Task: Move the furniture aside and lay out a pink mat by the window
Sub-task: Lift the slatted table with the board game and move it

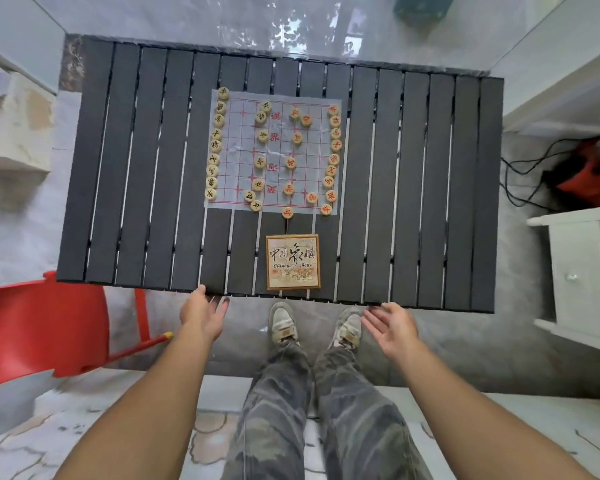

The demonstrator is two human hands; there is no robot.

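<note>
A black slatted table (125, 174) stands in front of me, seen from above. On it lies a Chinese chess sheet (278, 150) with several wooden pieces, and a square Chinese chess box (292, 262) near the front edge. My left hand (203, 315) is at the table's front edge, thumb touching the rim, fingers reaching under it. My right hand (388, 323) is just below the front edge, palm up and fingers straight, holding nothing. No pink mat is in view.
A red plastic chair (45, 327) stands at the left beside the table. A white cabinet (582, 271) is at the right, with a red bag and black cables (582, 171) behind it. Stone-like blocks (11, 133) lie at the far left. My feet (312, 327) stand below the table edge.
</note>
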